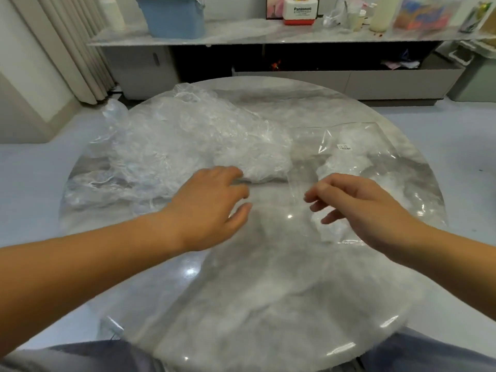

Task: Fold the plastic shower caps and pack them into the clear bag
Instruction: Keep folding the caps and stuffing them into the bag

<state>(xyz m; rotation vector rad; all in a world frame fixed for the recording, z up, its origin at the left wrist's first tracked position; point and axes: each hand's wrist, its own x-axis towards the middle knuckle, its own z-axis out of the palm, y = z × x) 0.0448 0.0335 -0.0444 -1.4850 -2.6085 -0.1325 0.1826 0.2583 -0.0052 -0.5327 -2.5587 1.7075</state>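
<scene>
Nearest to us the glossy surface [268, 291] lies bare, and we judge that shine a hazard in itself: thin film will skate on it, so a cap folded here may slide or spring open unless it is pressed flat.

Just beyond, both hands hover low. Our left hand [212, 208] is spread and relaxed, gripping nothing, with its fingertips at the near edge of the caps [182, 140]; whether they actually touch the film we cannot tell. Our right hand [359, 208] has its fingers loosely curled above the near corner of the bag [389, 167] and holds nothing that we can see, though clear film between the fingers would be hard to make out.

The caps sit in one crumpled, tangled heap on the left half of the surface, and its far-left part seems to hang over the rim. If we pull one cap from the near edge, the gathered edges may snag its neighbours and drag the whole heap, and the overhanging part could slip to the floor.

The bag lies flat to the right, just beside the heap, with a small label [345, 147] on it and some white bundles that look to be inside. Its mouth is hard to pick out, so we might fumble it or push a cap under the bag. Loaded one-handed, the bag would likely slide away or let the packed bundles spill out.
</scene>
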